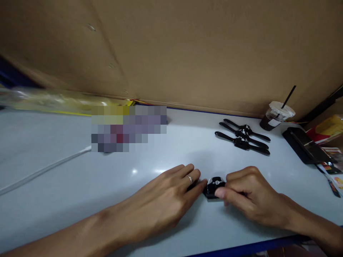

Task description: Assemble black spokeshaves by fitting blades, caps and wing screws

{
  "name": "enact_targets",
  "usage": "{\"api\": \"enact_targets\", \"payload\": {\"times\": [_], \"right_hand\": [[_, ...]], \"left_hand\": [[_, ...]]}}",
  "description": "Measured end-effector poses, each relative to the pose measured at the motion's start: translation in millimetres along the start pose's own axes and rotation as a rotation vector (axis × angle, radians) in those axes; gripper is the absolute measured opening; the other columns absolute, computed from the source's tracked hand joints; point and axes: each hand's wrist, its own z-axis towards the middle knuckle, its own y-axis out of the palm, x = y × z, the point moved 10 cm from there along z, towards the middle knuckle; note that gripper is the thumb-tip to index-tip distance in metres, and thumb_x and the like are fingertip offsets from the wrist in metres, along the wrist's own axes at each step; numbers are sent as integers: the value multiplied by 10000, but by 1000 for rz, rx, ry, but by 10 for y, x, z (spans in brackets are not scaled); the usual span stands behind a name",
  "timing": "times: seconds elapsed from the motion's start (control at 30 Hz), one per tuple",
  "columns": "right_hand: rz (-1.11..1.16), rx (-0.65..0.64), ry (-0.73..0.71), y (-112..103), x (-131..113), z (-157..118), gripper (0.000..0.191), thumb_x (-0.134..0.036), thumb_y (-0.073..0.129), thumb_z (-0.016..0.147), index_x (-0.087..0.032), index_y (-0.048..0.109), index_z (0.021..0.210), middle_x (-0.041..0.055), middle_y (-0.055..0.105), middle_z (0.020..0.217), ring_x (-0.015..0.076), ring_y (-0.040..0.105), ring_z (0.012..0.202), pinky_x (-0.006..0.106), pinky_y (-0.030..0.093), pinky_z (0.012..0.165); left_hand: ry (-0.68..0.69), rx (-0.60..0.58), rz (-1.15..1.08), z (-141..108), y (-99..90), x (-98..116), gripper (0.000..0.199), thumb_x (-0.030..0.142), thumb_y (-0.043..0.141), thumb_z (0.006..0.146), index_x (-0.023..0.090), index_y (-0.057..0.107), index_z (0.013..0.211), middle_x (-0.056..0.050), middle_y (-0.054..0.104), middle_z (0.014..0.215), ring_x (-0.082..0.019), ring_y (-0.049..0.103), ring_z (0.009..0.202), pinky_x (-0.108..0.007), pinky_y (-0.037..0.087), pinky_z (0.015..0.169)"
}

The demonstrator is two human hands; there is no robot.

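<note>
A black spokeshave (215, 187) with a silver cap screw lies low over the white table in front of me, between my two hands. My left hand (175, 192), with a ring on one finger, is palm down and closed over its left end; that handle is hidden under the fingers. On the other side, my right hand (248, 192) grips the right end, its thumb pressed against the body. Farther back to the right, three similar spokeshaves (242, 137) lie side by side, their handles slanting down to the right.
A lidded plastic cup (274, 117) with a black straw stands at the back right, beside a dark flat case (307, 144). A white cable (48, 171) runs left from a pixelated object (131, 128). Clear wrap over yellow material (53, 101) lies along the cardboard wall (171, 53).
</note>
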Motion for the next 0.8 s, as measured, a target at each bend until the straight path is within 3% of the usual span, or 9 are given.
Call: {"api": "enact_targets", "payload": {"times": [0.13, 0.23, 0.37, 0.43, 0.5, 0.6, 0.7, 0.8], "right_hand": [[-137, 111, 34, -183, 67, 15, 527, -292, 491, 1085, -175, 551, 575, -49, 455, 549, 77, 362, 491, 256, 280, 514], [-252, 90, 15, -123, 80, 4, 510, -288, 473, 1091, -175, 584, 607, -36, 486, 564, 91, 374, 511, 275, 281, 537], [-46, -23, -51, 63, -40, -20, 543, -316, 480, 1095, -176, 539, 574, -49, 460, 541, 78, 358, 490, 258, 280, 523], [3, -13, -52, 2, -64, -20, 538, -312, 478, 1099, -175, 539, 582, -50, 457, 546, 79, 367, 494, 253, 284, 522], [-87, 1, -11, -123, -3, -12, 467, -305, 504, 1088, -168, 607, 654, -30, 519, 604, 96, 443, 547, 260, 316, 560], [-239, -206, 88, -113, 192, -28, 155, -300, 647, 1009, -173, 731, 984, 31, 672, 870, 171, 611, 793, 296, 423, 719], [-263, -436, 121, 31, 292, -103, 353, -251, 757, 912, -211, 685, 1255, 56, 679, 1079, 225, 638, 976, 351, 470, 847], [-275, -473, 113, 114, 273, -121, 327, -167, 719, 914, -210, 692, 1237, 41, 660, 1030, 212, 629, 939, 344, 481, 817]], "left_hand": [[-8, -4, -4, -14, 10, -4, 282, -25, 483, 884, 127, 636, 1066, -56, 585, 858, -223, 506, 745, -347, 429, 662], [-1, 5, -3, -8, -4, 5, 279, -22, 484, 877, 132, 637, 1053, -54, 584, 847, -224, 510, 745, -348, 431, 658], [-10, 6, -31, 5, -11, -2, 229, -23, 486, 883, 149, 623, 946, -49, 575, 821, -219, 501, 726, -341, 414, 626], [-10, -5, -37, 1, 4, -7, 223, -21, 488, 886, 152, 621, 939, -51, 581, 830, -220, 504, 731, -343, 421, 634], [-6, -22, -30, -11, 26, -12, 229, -12, 491, 895, 144, 630, 986, -53, 588, 843, -222, 512, 736, -347, 435, 646], [-12, -46, -30, -27, 47, -41, 242, 34, 493, 927, 129, 629, 1103, -58, 603, 870, -227, 538, 750, -358, 472, 682], [-45, -58, -59, -21, 40, -103, 296, 79, 476, 948, 114, 595, 1216, -64, 626, 910, -229, 574, 776, -370, 508, 718], [-39, -73, -89, 5, 27, -117, 386, 99, 465, 965, 98, 533, 1345, -61, 635, 931, -215, 596, 778, -349, 522, 703]]}}
